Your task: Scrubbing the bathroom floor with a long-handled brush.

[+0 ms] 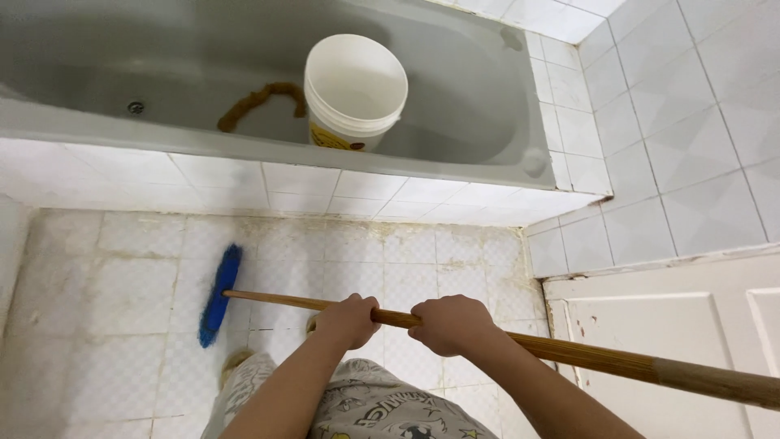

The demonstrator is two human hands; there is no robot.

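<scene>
Hands grip one wooden handle (pixel 569 351) that crosses the lower frame from about 9 o'clock down to 4 o'clock. The left hand (pixel 349 319) is curled tight around the handle, knuckles up, just left of centre; the right hand (pixel 452 323) is wrapped around it in the same way, just beside the left, a short bare stretch of wood between them. At the handle's far end, toward 9 o'clock, sits the blue brush (pixel 219 294), its bristle head lying on the floor (pixel 97 284) and turned nearly at right angles to the handle. The floor is pale tile with brownish dirt along the grout lines, heaviest near the foot of the tub (pixel 504 122). The tub fills the top of the view from 10 to 1 o'clock, grey inside, with a tiled front. In it at 12 o'clock stands a white bucket (pixel 355 89), upright, with a yellow label low on its side. Just left of the bucket a brown curved streak (pixel 256 102) lies on the tub bottom, and a drain (pixel 136 106) shows at 10 o'clock. White wall tiles (pixel 691 122) rise at 2 o'clock, and a white door (pixel 650 325) stands at 4 o'clock. Patterned trousers (pixel 382 410) show at 6 o'clock.
</scene>
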